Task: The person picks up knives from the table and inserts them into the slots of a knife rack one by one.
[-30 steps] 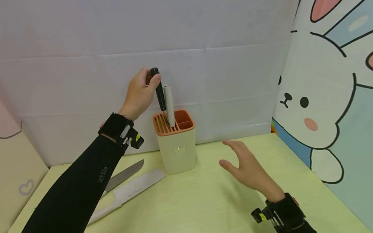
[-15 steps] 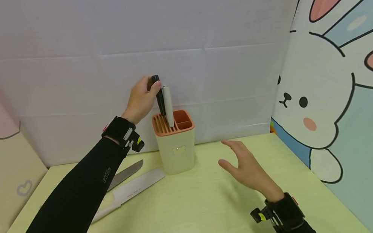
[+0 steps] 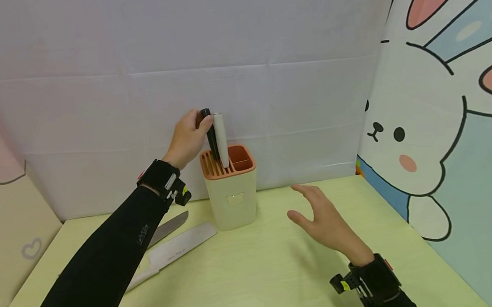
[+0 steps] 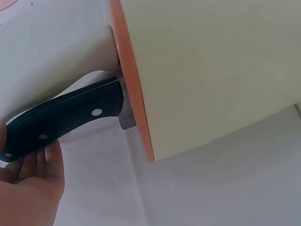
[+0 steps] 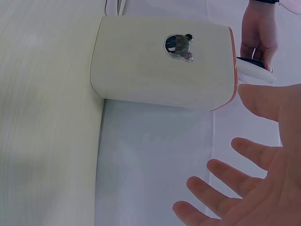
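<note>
My left hand (image 3: pixel 188 138) grips the top of a black-handled knife (image 4: pixel 70 112) that stands in the slotted side of a cream knife block (image 3: pixel 233 202) with an orange top. In the left wrist view only a short strip of its blade shows between handle and rim; the rest is hidden inside. Right beside it a white-handled knife (image 3: pixel 221 140) is seated in another slot. To the right of the block my right hand (image 3: pixel 327 222) hovers over the table, fingers spread and holding nothing.
Left of the block, a white cleaver (image 3: pixel 182 245) and a knife with a grey blade (image 3: pixel 170 227) lie on the pale green table (image 3: pixel 250 283), partly covered by the left sleeve. A white wall sheet (image 3: pixel 305 117) hangs behind; a rabbit-print panel (image 3: pixel 408 156) borders the right.
My left hand has moved down with the black-handled knife, whose blade has sunk deeper into the slot. The right hand has stayed almost still.
</note>
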{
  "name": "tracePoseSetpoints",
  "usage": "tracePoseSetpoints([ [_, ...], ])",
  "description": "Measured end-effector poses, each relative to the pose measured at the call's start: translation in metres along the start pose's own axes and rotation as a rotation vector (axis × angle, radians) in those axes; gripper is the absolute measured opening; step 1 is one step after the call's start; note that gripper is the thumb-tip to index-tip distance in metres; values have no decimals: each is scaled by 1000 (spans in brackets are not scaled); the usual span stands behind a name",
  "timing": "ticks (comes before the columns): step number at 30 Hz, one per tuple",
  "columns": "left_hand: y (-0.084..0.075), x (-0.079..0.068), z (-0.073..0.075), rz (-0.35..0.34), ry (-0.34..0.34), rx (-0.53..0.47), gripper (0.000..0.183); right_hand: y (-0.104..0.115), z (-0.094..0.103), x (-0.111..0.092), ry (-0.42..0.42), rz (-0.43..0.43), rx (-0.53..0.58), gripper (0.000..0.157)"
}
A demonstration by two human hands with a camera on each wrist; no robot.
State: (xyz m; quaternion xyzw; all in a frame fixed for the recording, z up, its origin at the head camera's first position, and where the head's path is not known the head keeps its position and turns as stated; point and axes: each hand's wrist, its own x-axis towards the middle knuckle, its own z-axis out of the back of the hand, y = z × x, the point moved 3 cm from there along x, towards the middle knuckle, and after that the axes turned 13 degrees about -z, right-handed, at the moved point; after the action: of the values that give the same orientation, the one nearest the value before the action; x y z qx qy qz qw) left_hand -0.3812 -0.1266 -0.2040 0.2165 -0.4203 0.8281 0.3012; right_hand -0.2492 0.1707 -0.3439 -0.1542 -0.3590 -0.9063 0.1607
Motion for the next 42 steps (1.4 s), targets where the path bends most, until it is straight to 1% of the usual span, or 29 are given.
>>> tracePoseSetpoints([
  [7,2,-3,-2,4,6,-21,31,1,0,0,-1,3,4,59],
  [13,6,-2,-3,40,26,-11,39,1,1,0,-5,11,2,59],
  [17,9,-2,-4,52,29,-6,39,2,1,0,-4,10,4,59],
  [21,12,-4,-4,58,42,-1,43,1,1,0,-4,11,3,59],
  [29,18,-11,-6,91,62,-11,50,0,0,-1,-6,15,3,59],
  [33,20,-12,-8,85,69,-24,53,0,0,-1,-6,12,5,59],
  [37,25,-14,-9,74,85,-13,56,0,0,-1,-5,13,7,59],
  [42,27,-19,-8,55,93,-10,56,0,0,-1,-4,12,8,59],
])
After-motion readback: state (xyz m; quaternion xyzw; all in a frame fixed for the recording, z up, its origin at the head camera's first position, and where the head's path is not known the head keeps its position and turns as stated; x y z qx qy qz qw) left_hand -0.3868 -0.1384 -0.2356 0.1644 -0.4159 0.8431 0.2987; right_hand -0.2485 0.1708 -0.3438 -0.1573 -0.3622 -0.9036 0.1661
